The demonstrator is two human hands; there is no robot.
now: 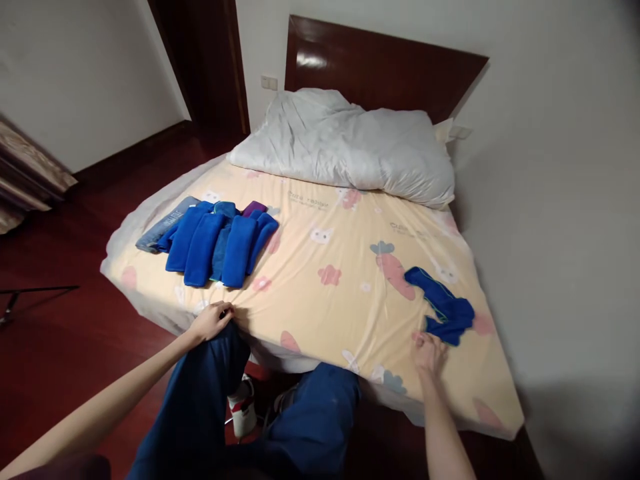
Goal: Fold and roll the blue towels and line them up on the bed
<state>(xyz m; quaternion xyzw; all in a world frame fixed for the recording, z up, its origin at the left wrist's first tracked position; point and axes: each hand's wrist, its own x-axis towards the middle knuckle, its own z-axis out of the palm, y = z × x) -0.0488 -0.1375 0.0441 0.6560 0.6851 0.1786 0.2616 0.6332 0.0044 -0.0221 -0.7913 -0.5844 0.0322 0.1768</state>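
Note:
My right hand (429, 352) is at the near end of a crumpled blue towel (450, 313) with thin green edging, on the right of the bed. Its fingers are curled at the cloth's corner and seem to pinch it; the fingertips are partly hidden. My left hand (213, 321) rests by my knee at the bed's front edge, fingers loosely curled in with nothing visible in them. Beyond it lies a group of folded blue towels (203, 247), set side by side and overlapping. A purple folded cloth (254, 209) and a grey-blue printed piece (165, 227) lie among them.
The bed (300, 307) has a yellow sheet printed with carrots and rabbits. A bunched pale grey quilt (350, 147) lies against the dark wooden headboard (380, 63). A wall stands close on the right. Patterned curtains (30, 173) hang at the left above the red floor.

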